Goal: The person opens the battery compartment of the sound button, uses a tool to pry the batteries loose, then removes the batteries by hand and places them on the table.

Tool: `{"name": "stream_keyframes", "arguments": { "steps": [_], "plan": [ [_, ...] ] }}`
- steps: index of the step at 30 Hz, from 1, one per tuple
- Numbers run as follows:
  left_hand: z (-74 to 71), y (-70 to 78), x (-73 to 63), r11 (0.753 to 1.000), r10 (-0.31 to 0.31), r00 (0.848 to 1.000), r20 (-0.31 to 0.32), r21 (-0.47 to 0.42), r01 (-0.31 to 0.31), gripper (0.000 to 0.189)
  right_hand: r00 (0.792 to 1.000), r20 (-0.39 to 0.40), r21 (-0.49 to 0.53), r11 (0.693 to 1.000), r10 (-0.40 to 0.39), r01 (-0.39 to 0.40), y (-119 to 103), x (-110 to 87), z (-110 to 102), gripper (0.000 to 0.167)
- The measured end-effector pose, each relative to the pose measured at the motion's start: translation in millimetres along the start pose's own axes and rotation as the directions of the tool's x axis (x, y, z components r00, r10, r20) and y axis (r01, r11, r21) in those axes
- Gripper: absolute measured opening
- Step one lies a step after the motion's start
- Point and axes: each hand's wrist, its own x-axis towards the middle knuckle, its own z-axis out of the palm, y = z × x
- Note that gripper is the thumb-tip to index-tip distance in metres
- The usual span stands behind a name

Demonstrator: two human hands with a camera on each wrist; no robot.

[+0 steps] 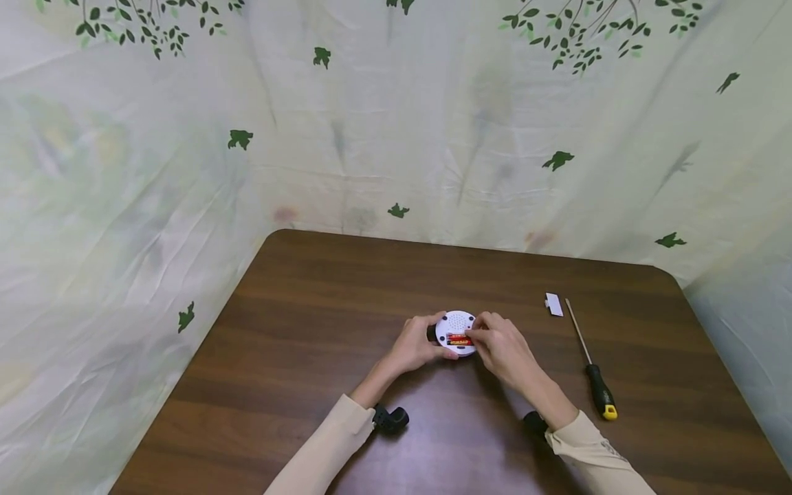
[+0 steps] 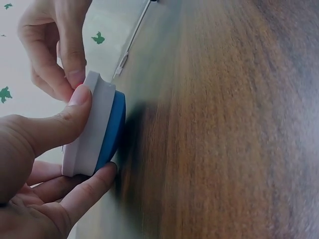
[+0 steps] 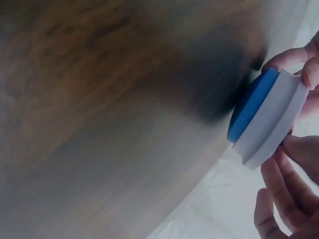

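A round white and blue device (image 1: 456, 320) is tilted with its white underside up, showing a patch of small holes and an uncovered battery slot. Red batteries (image 1: 456, 339) lie side by side in that slot. My left hand (image 1: 419, 342) grips the device by its rim, thumb on the white edge and a fingertip under the blue part (image 2: 115, 124). Bent over the slot's right end, my right hand (image 1: 504, 349) pinches at a battery with thumb and forefinger. Its fingertips hide that battery end. In the right wrist view, the device's white side (image 3: 271, 119) blocks the slot.
A small white cover (image 1: 553, 304) lies on the brown wooden table (image 1: 322, 289) to the right. Beside it is a screwdriver (image 1: 595, 385) with a black and yellow handle, its shaft pointing to the far edge. A leaf-patterned curtain (image 1: 396, 137) hangs behind the table.
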Motion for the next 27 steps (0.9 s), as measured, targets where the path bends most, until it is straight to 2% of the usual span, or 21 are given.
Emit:
{"name": "stream_keyframes", "arguments": {
  "steps": [6, 10, 16, 27],
  "plan": [
    [-0.1, 3.0, 0.6, 1.0, -0.012, 1.0, 0.015, 0.006, 0.012, 0.084, 0.999, 0.012, 0.067, 0.997, 0.035, -0.036, 0.0, 2.3, -2.5, 0.012],
    [0.5, 3.2, 0.4, 1.0, -0.018, 1.0, 0.01, 0.009, 0.018, 0.084, 1.0, 0.022, 0.071, 0.997, 0.015, -0.017, 0.8, 2.4, -5.3, 0.014],
    [0.3, 2.8, -1.1, 1.0, -0.013, 1.0, -0.005, 0.017, 0.013, 0.085, 0.997, 0.077, 0.057, 0.998, -0.023, 0.019, 3.0, 6.3, -9.3, 0.015],
    [0.2, 4.3, -2.6, 1.0, -0.009, 1.0, 0.005, 0.013, 0.009, 0.085, 0.99, 0.121, 0.03, 0.997, -0.069, 0.066, 6.0, 12.7, -10.3, 0.013]
  ]
}}
